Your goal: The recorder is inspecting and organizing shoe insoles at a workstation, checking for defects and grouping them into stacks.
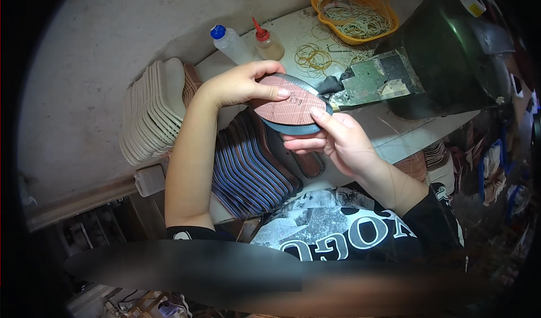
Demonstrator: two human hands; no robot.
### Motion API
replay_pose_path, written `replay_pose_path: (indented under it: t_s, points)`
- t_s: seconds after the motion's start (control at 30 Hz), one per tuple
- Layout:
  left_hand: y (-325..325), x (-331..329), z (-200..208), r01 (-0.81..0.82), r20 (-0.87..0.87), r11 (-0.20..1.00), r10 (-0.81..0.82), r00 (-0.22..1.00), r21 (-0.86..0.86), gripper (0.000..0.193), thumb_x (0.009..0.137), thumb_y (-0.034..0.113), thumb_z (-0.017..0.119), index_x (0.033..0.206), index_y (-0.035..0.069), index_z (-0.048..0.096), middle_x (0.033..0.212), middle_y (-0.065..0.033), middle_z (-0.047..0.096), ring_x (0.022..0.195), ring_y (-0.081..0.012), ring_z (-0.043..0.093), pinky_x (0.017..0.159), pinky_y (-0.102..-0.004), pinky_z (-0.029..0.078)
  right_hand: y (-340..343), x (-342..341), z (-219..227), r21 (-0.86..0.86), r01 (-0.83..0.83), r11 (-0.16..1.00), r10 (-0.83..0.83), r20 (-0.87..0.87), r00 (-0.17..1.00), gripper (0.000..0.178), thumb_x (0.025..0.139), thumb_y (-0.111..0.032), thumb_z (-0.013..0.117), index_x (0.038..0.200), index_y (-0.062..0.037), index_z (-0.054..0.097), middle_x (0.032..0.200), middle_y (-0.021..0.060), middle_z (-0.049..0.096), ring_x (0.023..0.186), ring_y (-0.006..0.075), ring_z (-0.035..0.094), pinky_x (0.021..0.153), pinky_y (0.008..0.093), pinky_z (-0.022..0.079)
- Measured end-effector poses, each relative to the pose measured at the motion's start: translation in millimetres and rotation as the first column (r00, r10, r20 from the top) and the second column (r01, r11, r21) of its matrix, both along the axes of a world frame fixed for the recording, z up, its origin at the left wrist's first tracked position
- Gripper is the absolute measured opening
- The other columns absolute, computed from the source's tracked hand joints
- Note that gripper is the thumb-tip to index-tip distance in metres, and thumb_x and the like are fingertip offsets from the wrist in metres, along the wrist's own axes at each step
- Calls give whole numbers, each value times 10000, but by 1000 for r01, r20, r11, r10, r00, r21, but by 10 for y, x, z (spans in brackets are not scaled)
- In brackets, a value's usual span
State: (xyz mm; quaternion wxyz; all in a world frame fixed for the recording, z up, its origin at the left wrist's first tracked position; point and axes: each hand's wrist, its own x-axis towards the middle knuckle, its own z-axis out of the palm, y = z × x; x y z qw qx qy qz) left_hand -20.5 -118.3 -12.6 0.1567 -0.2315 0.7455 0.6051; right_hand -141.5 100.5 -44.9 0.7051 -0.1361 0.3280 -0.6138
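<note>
Between both hands is a shoe sole (280, 110), its reddish-brown face crossed by pale lines and its edge blue-grey. My left hand (248, 85) grips its upper left end, thumb lying on the reddish face. At the lower right end my right hand (346, 140) pinches it, thumb on top and fingers underneath. Just below lies a row of closely stacked dark soles (253, 171) with brown and blue edges. One separate brown sole (309, 163) rests beside that row, partly covered by my right hand.
Pale insoles (151, 112) stand stacked against the wall on the left. Behind my hands are a blue-capped bottle (231, 43), a red-tipped squeeze bottle (269, 45), loose rubber bands (313, 59) and an orange basket (321, 15) of bands. A large dark green container (456, 64) stands right.
</note>
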Motion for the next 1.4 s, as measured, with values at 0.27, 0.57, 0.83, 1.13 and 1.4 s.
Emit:
replay_pose_path:
  t_s: [0.27,0.57,0.83,1.13,1.4]
  points:
    - [339,193,111,-263,5,964,263,965,42,413,825,325,732,1095,51,582,934,-9,613,831,-87,568,722,-242,469,-12,2,-4,-18,27,999,-29,-122,992,440,999,-299,461,1185,89,552,1033,159,672,849,233,702,739,301,574]
    - [775,334,116,-514,-77,856,509,857,-58,415,800,368,757,945,9,608,802,-19,624,679,-58,552,562,-205,433,-12,-32,-16,-46,44,998,-54,-220,974,397,974,-281,508,1099,84,608,973,151,682,844,221,692,775,300,569]
    - [1109,256,106,-567,96,818,575,813,-96,450,795,420,754,880,-10,648,780,-61,661,617,-110,602,520,-249,472,64,-195,-55,-67,35,997,-58,-374,926,235,865,-227,647,847,6,671,829,83,672,798,125,643,746,257,503]
    - [1336,164,74,-628,147,777,616,774,52,581,809,535,689,852,-45,668,714,-125,675,528,-147,641,452,-237,513,528,-55,-293,-213,-145,966,-76,-772,631,340,883,-181,631,1090,35,470,967,165,634,844,180,609,749,326,498]
    - [1373,204,91,-604,56,792,609,791,-87,472,839,479,688,700,34,616,505,-44,580,390,-74,520,371,-174,381,516,-310,-283,-136,-240,961,104,-626,773,349,931,-245,584,1163,2,497,956,114,647,870,188,615,778,332,489]
